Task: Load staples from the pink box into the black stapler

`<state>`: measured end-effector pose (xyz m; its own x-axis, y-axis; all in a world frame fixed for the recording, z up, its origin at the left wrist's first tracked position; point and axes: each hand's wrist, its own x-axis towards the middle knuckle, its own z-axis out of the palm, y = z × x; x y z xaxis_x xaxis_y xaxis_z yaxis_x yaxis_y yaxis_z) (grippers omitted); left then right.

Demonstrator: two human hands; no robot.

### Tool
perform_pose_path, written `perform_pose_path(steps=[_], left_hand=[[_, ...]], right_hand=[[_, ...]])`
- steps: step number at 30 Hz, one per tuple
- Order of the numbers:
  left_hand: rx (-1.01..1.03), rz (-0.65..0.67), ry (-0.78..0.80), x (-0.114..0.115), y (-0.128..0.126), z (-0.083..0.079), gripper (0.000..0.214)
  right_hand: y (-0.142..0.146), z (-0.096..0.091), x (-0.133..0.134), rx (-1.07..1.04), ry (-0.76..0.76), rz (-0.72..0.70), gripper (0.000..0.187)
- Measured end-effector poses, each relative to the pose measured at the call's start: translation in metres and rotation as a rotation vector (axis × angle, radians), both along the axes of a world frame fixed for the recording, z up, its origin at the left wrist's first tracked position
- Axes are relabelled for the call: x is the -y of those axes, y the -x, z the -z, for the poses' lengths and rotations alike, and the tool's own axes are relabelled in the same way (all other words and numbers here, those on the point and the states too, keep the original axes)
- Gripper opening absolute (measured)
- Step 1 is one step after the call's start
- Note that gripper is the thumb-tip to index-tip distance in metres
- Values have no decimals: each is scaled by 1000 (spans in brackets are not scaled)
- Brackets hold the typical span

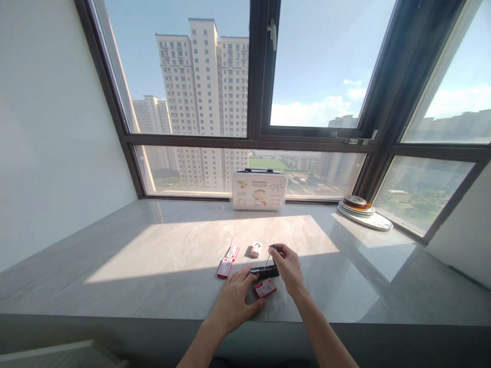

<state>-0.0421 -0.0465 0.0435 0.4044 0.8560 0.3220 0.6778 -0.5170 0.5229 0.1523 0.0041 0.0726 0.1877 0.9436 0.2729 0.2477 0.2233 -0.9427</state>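
A black stapler (264, 271) lies on the windowsill with its top raised, and a thin metal part slants up from its base. My right hand (287, 263) is closed around the raised black end. On the near left, my left hand (238, 296) has its fingers stretched out, the fingertips touching the stapler's left end, its thumb apart. Between that thumb and the stapler is a red and white box (265, 288). Behind the stapler stands a small white and red box (256, 249). To the left lie two more red and white boxes (225, 267) (233, 251), end to end.
A white case (259, 191) with printed drawings and a dark handle stands against the window. Stacked plates or lids (358, 209) sit in the right corner. The grey marble-patterned sill (153, 294) ends at a front edge close to my forearms.
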Motion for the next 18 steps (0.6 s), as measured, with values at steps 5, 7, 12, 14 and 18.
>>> perform_pose_path(steps=[5,7,12,14,18], left_hand=[[85,-7,40,-3,4,1,38],[110,-24,57,-5,4,3,33],[141,-32,101,-10,3,9,33],[145,-29,111,-11,3,11,33],[150,-43,145,-13,6,13,33]], right_hand=[[-70,28,6,-384,222,89,48],[-95,42,16,-391,333,123,46],[-87,54,37,-19,492,-7,50],[-61,52,41,137,491,-161,49],[-25,48,40,253,361,-193,36]])
